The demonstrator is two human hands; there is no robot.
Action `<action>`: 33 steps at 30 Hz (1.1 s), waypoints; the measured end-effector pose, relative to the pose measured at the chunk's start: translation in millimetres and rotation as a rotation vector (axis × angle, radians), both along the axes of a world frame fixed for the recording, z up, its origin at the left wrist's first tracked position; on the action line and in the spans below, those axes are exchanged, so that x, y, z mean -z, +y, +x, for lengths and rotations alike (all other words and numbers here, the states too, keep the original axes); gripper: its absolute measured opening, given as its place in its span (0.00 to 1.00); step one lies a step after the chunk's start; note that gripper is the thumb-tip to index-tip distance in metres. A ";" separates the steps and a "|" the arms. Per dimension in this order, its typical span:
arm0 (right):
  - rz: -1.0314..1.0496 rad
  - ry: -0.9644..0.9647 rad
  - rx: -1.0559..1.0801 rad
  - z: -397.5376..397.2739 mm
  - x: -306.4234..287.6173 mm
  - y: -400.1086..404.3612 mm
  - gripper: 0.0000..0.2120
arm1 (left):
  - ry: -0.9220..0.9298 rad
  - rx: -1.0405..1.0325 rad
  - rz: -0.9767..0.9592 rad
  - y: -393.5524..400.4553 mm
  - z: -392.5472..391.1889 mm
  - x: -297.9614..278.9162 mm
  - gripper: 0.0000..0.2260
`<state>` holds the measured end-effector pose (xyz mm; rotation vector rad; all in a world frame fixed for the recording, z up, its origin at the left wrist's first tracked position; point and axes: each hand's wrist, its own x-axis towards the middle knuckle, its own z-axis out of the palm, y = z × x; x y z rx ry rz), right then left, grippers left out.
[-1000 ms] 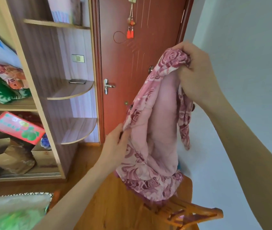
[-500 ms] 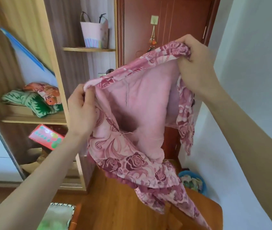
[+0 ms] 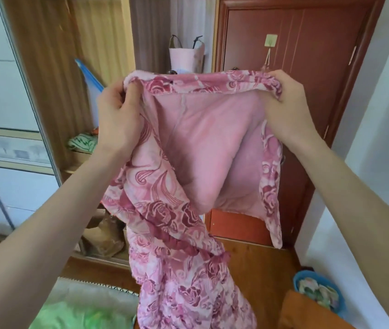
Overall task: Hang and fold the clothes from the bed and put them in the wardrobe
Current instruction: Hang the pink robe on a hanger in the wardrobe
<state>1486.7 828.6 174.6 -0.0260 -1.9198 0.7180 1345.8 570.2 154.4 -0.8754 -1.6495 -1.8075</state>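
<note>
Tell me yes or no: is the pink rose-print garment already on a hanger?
No: the pink rose-print garment is held up by its top edge between the left hand and right hand, with no hanger in it.

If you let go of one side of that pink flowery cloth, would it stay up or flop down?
Probably flop: the pink garment sags between the left hand and right hand and droops in folds below. Its padded-looking lining suggests it's soft, maybe slightly heavy.

One pink rose-print garment (image 3: 188, 186), two hands, left (image 3: 117, 115) and right (image 3: 288, 108), one pink bag (image 3: 186, 59), one red-brown door (image 3: 295, 55), one blue basin (image 3: 319, 293) lower right.
</note>
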 end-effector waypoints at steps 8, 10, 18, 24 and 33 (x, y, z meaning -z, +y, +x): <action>-0.193 -0.226 -0.022 -66.8 69.2 -10.9 0.07 | 0.019 -0.013 -0.300 -37.3 -32.2 33.0 0.20; -0.202 -0.348 -0.016 -83.8 84.7 -14.4 0.08 | 0.028 -0.019 -0.374 -45.0 -37.4 38.8 0.20; 0.163 -0.620 -0.742 -143.2 78.3 -112.9 0.33 | -0.011 -0.019 -0.525 -66.7 -51.1 55.1 0.18; 0.269 -0.632 -0.839 -185.2 77.4 -159.2 0.19 | -0.203 -0.093 -0.475 -101.6 -70.5 74.0 0.17; 0.197 -0.670 -0.923 -222.1 113.8 -178.9 0.10 | -0.274 -0.344 -0.327 -115.6 -63.3 145.3 0.09</action>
